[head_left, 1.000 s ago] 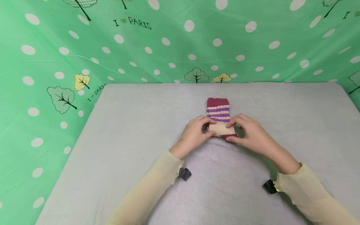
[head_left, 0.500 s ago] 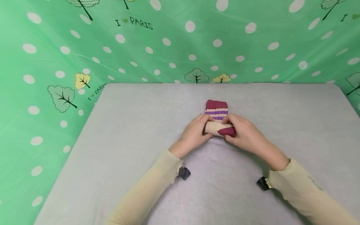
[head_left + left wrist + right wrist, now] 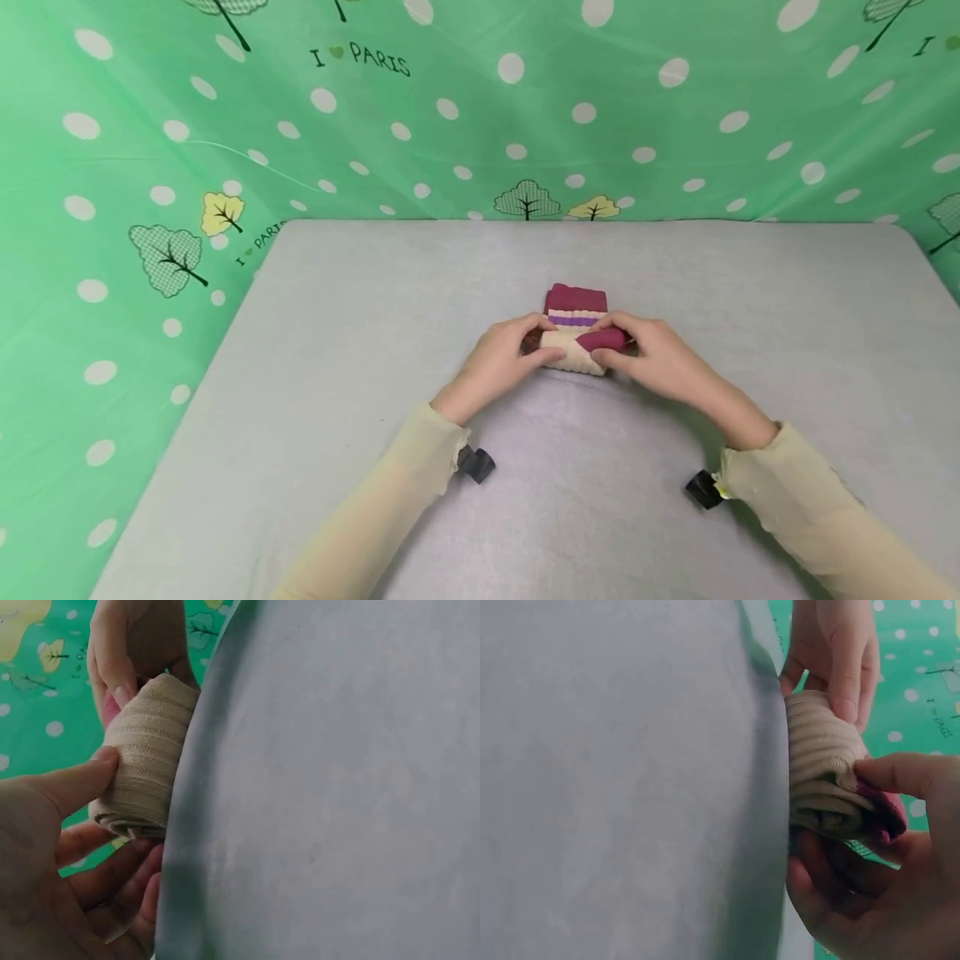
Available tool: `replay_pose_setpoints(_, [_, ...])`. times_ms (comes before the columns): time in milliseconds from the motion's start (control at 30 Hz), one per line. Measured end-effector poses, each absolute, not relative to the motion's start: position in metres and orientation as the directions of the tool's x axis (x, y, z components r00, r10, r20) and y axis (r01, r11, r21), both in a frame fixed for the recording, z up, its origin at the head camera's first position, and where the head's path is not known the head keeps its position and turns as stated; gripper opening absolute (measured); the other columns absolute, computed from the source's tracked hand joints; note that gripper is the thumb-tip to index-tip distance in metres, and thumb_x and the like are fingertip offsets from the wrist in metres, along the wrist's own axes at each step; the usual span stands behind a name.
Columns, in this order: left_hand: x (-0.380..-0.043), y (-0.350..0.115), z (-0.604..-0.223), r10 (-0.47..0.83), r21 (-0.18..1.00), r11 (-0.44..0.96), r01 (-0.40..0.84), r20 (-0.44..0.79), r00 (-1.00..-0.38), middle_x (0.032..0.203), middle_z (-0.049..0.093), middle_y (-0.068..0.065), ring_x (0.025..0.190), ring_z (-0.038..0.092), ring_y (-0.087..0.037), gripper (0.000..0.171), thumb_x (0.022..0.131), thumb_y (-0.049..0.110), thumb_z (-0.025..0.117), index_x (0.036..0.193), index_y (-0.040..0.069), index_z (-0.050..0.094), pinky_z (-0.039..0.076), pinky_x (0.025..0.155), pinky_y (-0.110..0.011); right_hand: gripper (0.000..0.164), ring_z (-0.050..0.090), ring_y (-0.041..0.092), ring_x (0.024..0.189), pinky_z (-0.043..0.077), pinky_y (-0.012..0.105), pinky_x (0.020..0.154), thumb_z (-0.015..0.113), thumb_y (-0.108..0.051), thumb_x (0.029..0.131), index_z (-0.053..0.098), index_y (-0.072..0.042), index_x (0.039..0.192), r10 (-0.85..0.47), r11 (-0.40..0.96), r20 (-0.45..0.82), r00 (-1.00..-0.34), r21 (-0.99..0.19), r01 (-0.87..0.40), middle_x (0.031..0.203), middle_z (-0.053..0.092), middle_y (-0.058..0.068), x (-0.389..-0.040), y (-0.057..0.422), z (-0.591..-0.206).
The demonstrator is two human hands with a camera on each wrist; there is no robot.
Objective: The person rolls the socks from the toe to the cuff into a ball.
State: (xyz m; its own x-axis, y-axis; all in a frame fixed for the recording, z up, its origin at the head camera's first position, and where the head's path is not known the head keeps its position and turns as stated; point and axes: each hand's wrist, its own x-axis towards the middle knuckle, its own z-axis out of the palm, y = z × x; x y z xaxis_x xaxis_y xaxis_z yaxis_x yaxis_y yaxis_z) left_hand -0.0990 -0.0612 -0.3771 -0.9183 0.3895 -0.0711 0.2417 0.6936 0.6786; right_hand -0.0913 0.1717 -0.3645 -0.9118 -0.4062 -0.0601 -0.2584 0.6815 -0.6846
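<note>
A sock [image 3: 573, 354] lies on the grey-covered table, its near part rolled into a thick cream bundle with a maroon patch on the right. Beyond the roll, a flat stretch shows a purple stripe and a maroon cuff [image 3: 577, 297]. My left hand [image 3: 498, 358] holds the roll's left end between thumb and fingers. At the right end, my right hand [image 3: 656, 354] grips it the same way, thumb on the near side. Spiral layers show at the end of the rolled sock [image 3: 832, 814] in the right wrist view. Ribbed cream knit [image 3: 154, 742] faces the left wrist camera.
The grey table cover [image 3: 360, 317] spreads out around the hands. A green polka-dot curtain [image 3: 480, 108] hangs behind the table and along its left side. Black bands [image 3: 703, 489] sit by both sleeve cuffs.
The roll has grown thicker and the flat striped part shorter. The maroon cuff has moved toward me, and the maroon patch has turned up onto the roll. Both hands have shifted slightly left.
</note>
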Motion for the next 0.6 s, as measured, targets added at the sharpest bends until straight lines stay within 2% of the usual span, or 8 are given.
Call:
replay_pose_setpoints(167, [-0.103,-0.057,-0.377,0.348,0.651,0.729,0.212,-0.086,-0.934,0.096,0.065,-0.003,0.087,0.056,-0.017,0.042,0.095,0.045,0.064,0.122,0.013,0.068,0.048,0.079,-0.03,0.032,0.056,0.028,0.098,0.05,0.039,0.083,0.067,-0.02,0.095,0.063,-0.002,0.121,-0.367,0.668,-0.027,-0.93,-0.703,-0.243,0.116,0.06,0.017,-0.094,0.17,-0.368])
replay_pose_setpoints(300, [-0.108,-0.053,-0.376,0.314,0.638,0.746,0.188,-0.09,-0.945,0.093,0.065,-0.001,0.082,0.056,-0.015,0.039,0.094,0.046,0.066,0.112,0.013,0.072,0.046,0.072,-0.026,0.026,0.054,0.029,0.105,0.049,0.047,0.09,0.071,-0.009,0.09,0.064,-0.005,0.114,-0.382,0.64,0.146,-0.913,-0.67,-0.375,0.118,0.058,0.015,-0.094,0.168,-0.37])
replay_pose_setpoints(400, [-0.113,-0.052,-0.375,0.297,0.635,0.754,0.169,-0.1,-0.95,0.089,0.068,0.001,0.078,0.057,-0.012,0.035,0.094,0.047,0.065,0.102,0.014,0.073,0.046,0.069,-0.024,0.027,0.053,0.029,0.109,0.047,0.05,0.094,0.078,-0.011,0.084,0.065,-0.008,0.107,-0.431,0.658,0.234,-0.871,-0.579,-0.481,0.117,0.06,0.011,-0.093,0.166,-0.369])
replay_pose_setpoints(500, [-0.118,-0.052,-0.375,0.288,0.617,0.769,0.164,-0.106,-0.952,0.087,0.07,0.001,0.077,0.058,-0.013,0.036,0.095,0.048,0.063,0.096,0.014,0.072,0.047,0.068,-0.025,0.04,0.052,0.031,0.114,0.046,0.051,0.098,0.085,-0.016,0.078,0.063,-0.008,0.109,-0.473,0.689,0.209,-0.856,-0.518,-0.507,0.119,0.059,0.011,-0.093,0.164,-0.369])
replay_pose_setpoints(600, [-0.118,-0.051,-0.376,0.298,0.623,0.759,0.191,-0.07,-0.952,0.1,0.07,-0.001,0.086,0.061,-0.015,0.034,0.095,0.044,0.064,0.105,0.012,0.07,0.051,0.077,-0.029,0.05,0.051,0.032,0.116,0.046,0.051,0.1,0.086,-0.013,0.076,0.057,-0.005,0.115,-0.482,0.706,0.141,-0.865,-0.521,-0.479,0.121,0.057,0.013,-0.095,0.162,-0.371])
